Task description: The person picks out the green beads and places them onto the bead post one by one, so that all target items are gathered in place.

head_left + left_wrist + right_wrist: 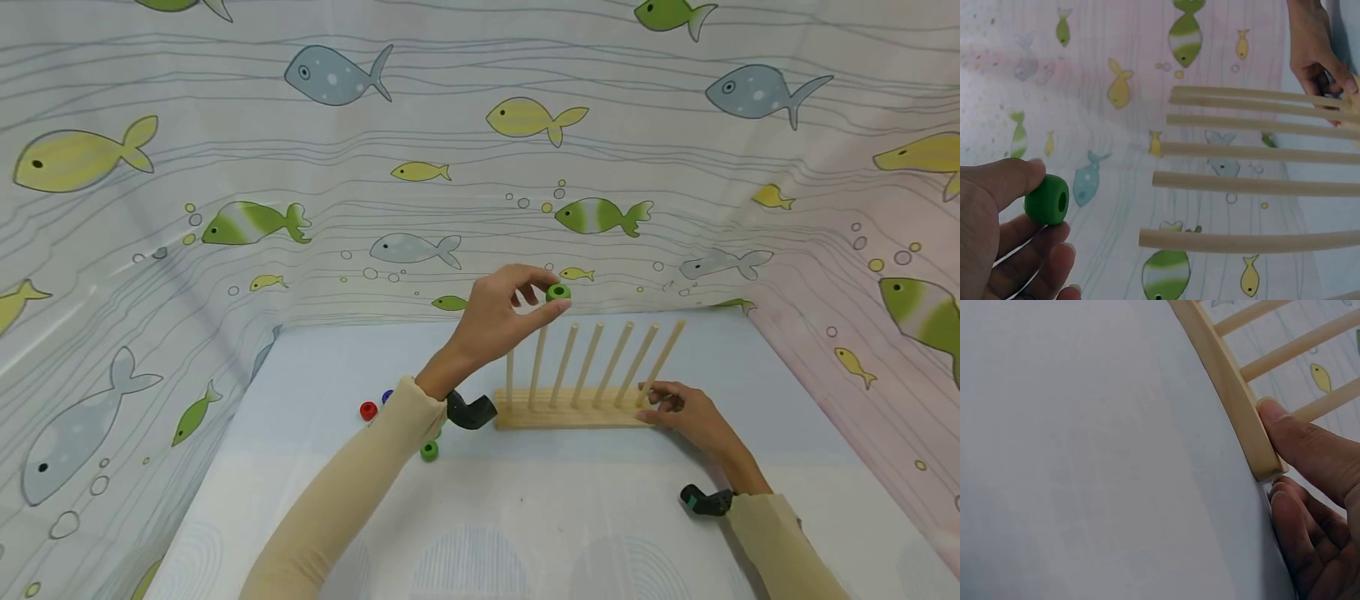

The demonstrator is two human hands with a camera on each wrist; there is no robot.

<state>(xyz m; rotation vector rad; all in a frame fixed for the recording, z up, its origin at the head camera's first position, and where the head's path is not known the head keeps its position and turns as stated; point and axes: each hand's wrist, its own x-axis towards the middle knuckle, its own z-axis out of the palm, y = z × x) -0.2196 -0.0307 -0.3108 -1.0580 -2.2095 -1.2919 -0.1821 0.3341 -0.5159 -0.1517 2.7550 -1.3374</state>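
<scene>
My left hand (pixel 501 310) pinches a green bead (pixel 558 292) between thumb and fingertips, up at the height of the peg tops at the left part of a wooden peg rack (pixel 570 422). In the left wrist view the hole of the green bead (pixel 1047 201) faces the tips of the pegs (pixel 1260 184), with a gap between. My right hand (pixel 692 417) grips the right end of the rack. In the right wrist view, the thumb (pixel 1275 412) presses on the wooden base (pixel 1235 403) beside the last peg, with the fingers curled at its end.
Left of the rack, partly behind the left forearm, lie a red bead (pixel 368 411), a blue bead (pixel 387 397) and a green bead (pixel 429 451) on the white table (pixel 525 517). A fish-patterned curtain (pixel 420 83) surrounds the table's back and sides.
</scene>
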